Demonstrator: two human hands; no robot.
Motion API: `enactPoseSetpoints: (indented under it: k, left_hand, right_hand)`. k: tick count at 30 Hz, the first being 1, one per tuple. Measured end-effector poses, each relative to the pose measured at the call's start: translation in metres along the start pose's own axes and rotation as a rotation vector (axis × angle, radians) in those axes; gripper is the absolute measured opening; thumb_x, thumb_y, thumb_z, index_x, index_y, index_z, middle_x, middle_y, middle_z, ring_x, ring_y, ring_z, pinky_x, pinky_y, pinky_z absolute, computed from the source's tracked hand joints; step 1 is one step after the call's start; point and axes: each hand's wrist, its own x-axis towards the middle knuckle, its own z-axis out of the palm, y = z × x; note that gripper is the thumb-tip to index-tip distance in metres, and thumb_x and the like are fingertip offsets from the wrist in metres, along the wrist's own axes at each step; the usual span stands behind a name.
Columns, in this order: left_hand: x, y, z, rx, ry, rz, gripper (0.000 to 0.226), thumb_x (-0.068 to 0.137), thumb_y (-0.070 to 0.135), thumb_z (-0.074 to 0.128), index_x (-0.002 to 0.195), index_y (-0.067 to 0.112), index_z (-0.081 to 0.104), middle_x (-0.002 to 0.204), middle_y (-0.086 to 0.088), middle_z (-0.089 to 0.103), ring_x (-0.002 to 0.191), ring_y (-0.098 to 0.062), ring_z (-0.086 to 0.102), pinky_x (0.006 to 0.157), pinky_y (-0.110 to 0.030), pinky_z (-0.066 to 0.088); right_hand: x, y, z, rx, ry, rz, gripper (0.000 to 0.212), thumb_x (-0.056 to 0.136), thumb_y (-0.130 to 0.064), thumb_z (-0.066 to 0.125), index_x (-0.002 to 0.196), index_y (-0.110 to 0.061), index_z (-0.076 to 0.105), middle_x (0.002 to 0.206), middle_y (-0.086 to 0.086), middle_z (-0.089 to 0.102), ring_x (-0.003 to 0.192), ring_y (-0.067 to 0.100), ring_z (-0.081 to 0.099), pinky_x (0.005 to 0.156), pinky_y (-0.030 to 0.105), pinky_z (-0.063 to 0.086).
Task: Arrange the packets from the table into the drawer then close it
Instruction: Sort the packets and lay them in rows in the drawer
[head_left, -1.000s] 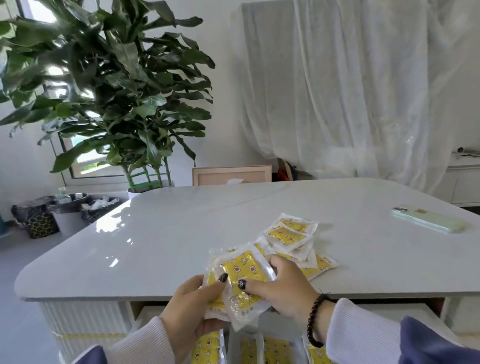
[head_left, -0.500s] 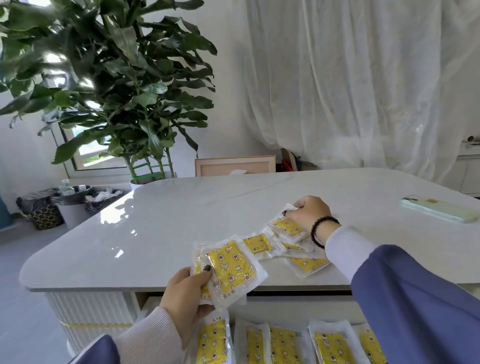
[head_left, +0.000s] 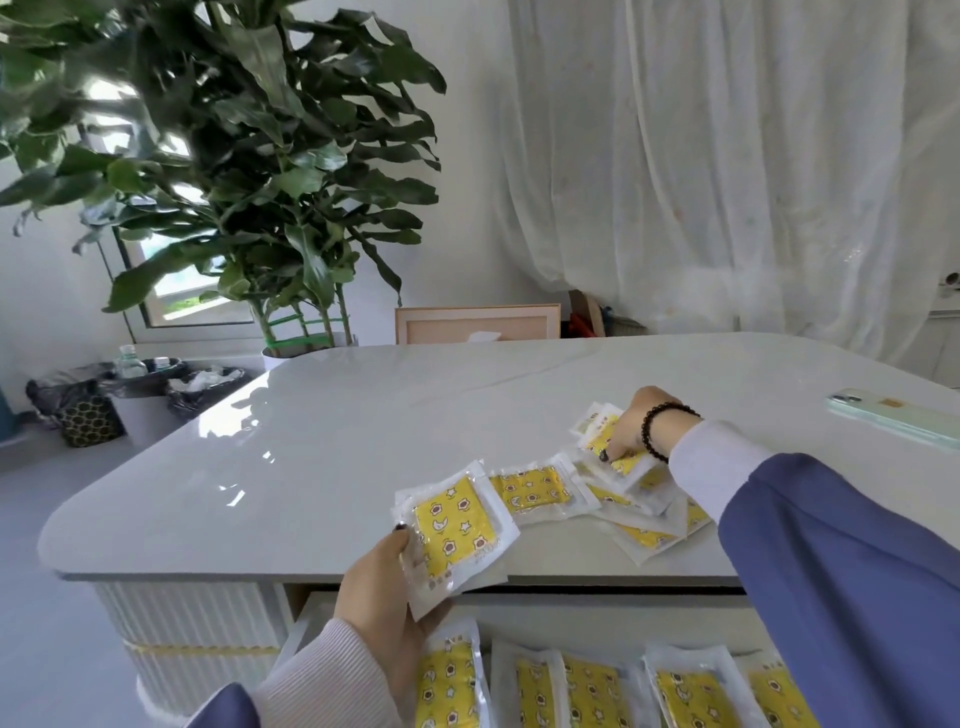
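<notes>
- At the near edge of the white counter (head_left: 322, 441), the left hand (head_left: 382, 597) holds a small stack of packets (head_left: 454, 535), its grip pinching them with the thumb on top
- Farther right on the counter, the right hand (head_left: 636, 426) rests on a loose pile of packets (head_left: 623, 493), its grip pressed onto the top packet (head_left: 608, 447) with the fingertips curled over it
- One flat packet (head_left: 532, 491) lies between the held stack and the pile
- Below the counter's edge the drawer (head_left: 296, 631) stands open, with a row of packets (head_left: 592, 691) laid side by side inside
- A pale green phone (head_left: 893, 418) lies on the counter well apart to the right
- A leafy potted plant (head_left: 249, 171) stands behind the counter
</notes>
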Motion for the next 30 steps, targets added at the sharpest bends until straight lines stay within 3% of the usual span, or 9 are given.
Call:
enactPoseSetpoints:
  k: [3, 5, 7, 8, 11, 13, 17, 25, 30]
  left_hand:
    - [-0.004, 0.005, -0.004, -0.017, -0.044, 0.03, 0.018, 0.095, 0.027, 0.054, 0.104, 0.017, 0.066, 0.076, -0.004, 0.073, 0.059, -0.019, 0.064, 0.057, -0.031, 0.046]
    - [-0.006, 0.008, -0.007, -0.004, -0.053, 0.062, 0.015, 0.089, 0.022, 0.063, 0.102, 0.015, 0.066, 0.07, -0.002, 0.074, 0.05, -0.015, 0.066, 0.052, -0.028, 0.049]
    - [-0.004, 0.008, -0.011, 0.009, -0.054, 0.078, 0.022, 0.085, 0.015, 0.068, 0.106, 0.01, 0.066, 0.076, -0.005, 0.076, 0.052, -0.014, 0.068, 0.045, -0.025, 0.051]
    - [-0.002, 0.008, -0.013, 0.012, -0.047, 0.078, 0.025, 0.085, 0.014, 0.068, 0.108, 0.008, 0.065, 0.08, -0.008, 0.076, 0.055, -0.015, 0.069, 0.043, -0.025, 0.052]
    - [0.004, 0.005, -0.018, 0.001, -0.049, 0.072, 0.027, 0.086, 0.013, 0.066, 0.112, 0.008, 0.064, 0.092, -0.013, 0.076, 0.066, -0.022, 0.071, 0.053, -0.031, 0.055]
    - [0.006, 0.004, -0.02, -0.006, -0.066, 0.076, 0.027, 0.087, 0.013, 0.065, 0.113, 0.008, 0.064, 0.096, -0.014, 0.075, 0.075, -0.027, 0.07, 0.066, -0.036, 0.054]
    - [0.008, 0.004, -0.023, -0.013, -0.079, 0.096, 0.024, 0.087, 0.01, 0.065, 0.11, 0.008, 0.066, 0.092, -0.013, 0.076, 0.074, -0.027, 0.071, 0.068, -0.036, 0.054]
    - [0.011, 0.0, -0.03, 0.022, -0.059, 0.09, 0.029, 0.085, 0.013, 0.067, 0.114, 0.011, 0.063, 0.095, -0.011, 0.076, 0.078, -0.028, 0.071, 0.054, -0.031, 0.054]
    - [0.004, -0.005, -0.031, 0.091, -0.077, 0.113, 0.025, 0.087, 0.012, 0.066, 0.112, 0.013, 0.062, 0.094, -0.012, 0.076, 0.071, -0.026, 0.071, 0.048, -0.028, 0.052]
  right_hand:
    - [0.003, 0.002, -0.012, 0.066, 0.023, -0.038, 0.064, 0.076, -0.033, 0.077, 0.125, -0.001, 0.052, 0.116, 0.01, 0.061, 0.105, 0.027, 0.059, 0.076, 0.03, 0.053]
    - [0.004, -0.004, -0.02, 0.181, 0.099, -0.167, 0.035, 0.077, -0.03, 0.075, 0.099, -0.01, 0.058, 0.095, 0.006, 0.056, 0.093, 0.026, 0.054, 0.06, 0.024, 0.042]
    - [-0.001, -0.017, -0.025, 0.275, 0.037, -0.334, 0.026, 0.077, -0.024, 0.075, 0.077, -0.018, 0.049, 0.083, 0.0, 0.049, 0.086, 0.022, 0.05, 0.056, 0.024, 0.04]
    - [-0.007, -0.027, -0.024, 0.29, -0.057, -0.401, 0.022, 0.077, -0.021, 0.075, 0.085, -0.018, 0.055, 0.09, 0.0, 0.056, 0.089, 0.022, 0.054, 0.062, 0.026, 0.047]
    - [-0.023, -0.051, -0.011, 0.149, -0.336, -0.462, 0.068, 0.076, -0.02, 0.077, 0.137, -0.015, 0.046, 0.13, 0.001, 0.055, 0.11, 0.022, 0.058, 0.095, 0.038, 0.051]
    - [-0.024, -0.061, 0.007, -0.046, -0.398, -0.477, 0.069, 0.074, -0.026, 0.078, 0.136, -0.019, 0.048, 0.122, -0.001, 0.057, 0.109, 0.02, 0.056, 0.094, 0.035, 0.05]
    - [-0.022, -0.068, 0.02, -0.139, -0.399, -0.466, 0.065, 0.069, -0.031, 0.081, 0.127, -0.014, 0.056, 0.119, 0.0, 0.06, 0.111, 0.021, 0.056, 0.098, 0.037, 0.047]
    - [-0.025, -0.076, 0.021, -0.301, -0.272, -0.496, 0.075, 0.07, -0.033, 0.081, 0.135, -0.013, 0.047, 0.135, 0.001, 0.05, 0.119, 0.022, 0.051, 0.099, 0.037, 0.046]
    - [-0.038, -0.079, 0.023, -0.361, -0.214, -0.553, 0.07, 0.074, -0.03, 0.078, 0.133, -0.012, 0.045, 0.13, 0.004, 0.052, 0.114, 0.022, 0.053, 0.093, 0.034, 0.048]
